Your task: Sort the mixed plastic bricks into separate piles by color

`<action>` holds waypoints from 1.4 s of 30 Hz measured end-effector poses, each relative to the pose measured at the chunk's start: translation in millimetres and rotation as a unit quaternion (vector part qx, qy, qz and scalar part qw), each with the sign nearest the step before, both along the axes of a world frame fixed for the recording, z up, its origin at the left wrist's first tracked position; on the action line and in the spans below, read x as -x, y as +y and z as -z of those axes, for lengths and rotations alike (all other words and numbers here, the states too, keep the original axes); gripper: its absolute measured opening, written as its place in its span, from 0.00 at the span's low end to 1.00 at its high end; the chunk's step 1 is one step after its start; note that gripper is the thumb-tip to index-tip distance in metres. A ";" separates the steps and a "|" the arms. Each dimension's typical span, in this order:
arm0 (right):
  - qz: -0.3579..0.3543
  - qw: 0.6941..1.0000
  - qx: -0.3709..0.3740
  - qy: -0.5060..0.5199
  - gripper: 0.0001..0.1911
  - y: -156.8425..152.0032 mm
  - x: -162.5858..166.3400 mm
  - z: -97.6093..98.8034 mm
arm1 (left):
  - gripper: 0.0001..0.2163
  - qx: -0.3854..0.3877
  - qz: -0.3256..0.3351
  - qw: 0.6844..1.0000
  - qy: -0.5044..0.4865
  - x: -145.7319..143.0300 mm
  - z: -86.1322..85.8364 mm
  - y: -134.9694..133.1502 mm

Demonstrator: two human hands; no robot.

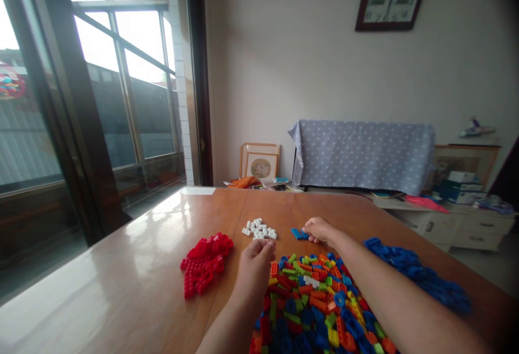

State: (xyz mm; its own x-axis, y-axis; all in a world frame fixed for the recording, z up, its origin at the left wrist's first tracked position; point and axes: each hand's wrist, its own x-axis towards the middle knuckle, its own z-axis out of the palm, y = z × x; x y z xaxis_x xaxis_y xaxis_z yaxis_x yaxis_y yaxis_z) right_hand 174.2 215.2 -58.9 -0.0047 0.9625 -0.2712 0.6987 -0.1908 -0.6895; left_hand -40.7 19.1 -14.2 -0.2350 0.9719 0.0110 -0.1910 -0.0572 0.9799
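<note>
My left hand (pixel 259 254) is closed in a pinch at the near side of a small heap of white toy bricks (pixel 258 226). What its fingertips hold, if anything, is too small to make out. Farther right, my right hand (pixel 319 229) pinches a blue toy brick (pixel 304 233), partly hidden by the fingers. Just left of it lies another blue brick (pixel 296 233), flat on the table. Between my forearms spreads a large pile of mixed toy bricks (pixel 310 294) in red, orange, green, yellow and blue.
A red brick heap (pixel 206 263) lies left on the wooden table (pixel 162 267); a long blue heap (pixel 417 270) lies right, beyond my right forearm. Behind the table stand a cloth-covered object (pixel 360 154), a framed picture (pixel 260 166) and a white cabinet (pixel 478 229). Glass doors are at left.
</note>
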 end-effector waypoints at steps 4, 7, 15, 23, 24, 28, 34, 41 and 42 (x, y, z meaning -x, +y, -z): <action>0.007 1.000 -0.009 -0.011 0.17 4.7 -0.8 6.5 | 0.17 0.005 0.007 1.000 0.002 -0.2 -0.1 -0.1; 0.011 1.000 -0.007 -0.025 0.17 8.1 -1.9 10.0 | 0.18 0.005 0.010 1.000 0.003 -0.5 -0.5 -0.5; 0.014 0.998 -0.032 -0.052 0.16 10.2 -6.1 13.2 | 0.17 0.001 0.012 1.000 0.009 -1.0 0.5 -0.1; 0.006 0.986 -0.132 -0.102 0.08 8.4 -6.9 13.2 | 0.16 0.006 0.018 1.000 0.011 -0.1 0.8 1.3; 0.005 0.983 -0.144 -0.114 0.07 9.3 -8.0 12.6 | 0.15 0.007 0.018 1.000 0.012 0.0 0.7 1.3; -0.005 0.970 -0.184 -0.159 0.07 12.1 -10.7 9.0 | 0.15 0.005 0.013 1.000 0.014 0.0 0.5 0.8; -0.047 0.961 -0.199 -0.186 0.10 7.4 -4.5 6.2 | 0.15 -0.002 0.016 1.000 0.017 -0.1 0.6 0.4; -0.061 0.957 -0.161 -0.235 0.13 7.6 -3.5 -0.8 | 0.15 -0.007 0.021 1.000 0.018 0.0 0.6 -1.3; -0.059 0.956 -0.158 -0.239 0.14 8.1 -3.6 -2.0 | 0.15 -0.007 0.022 1.000 0.018 -0.1 0.7 -1.4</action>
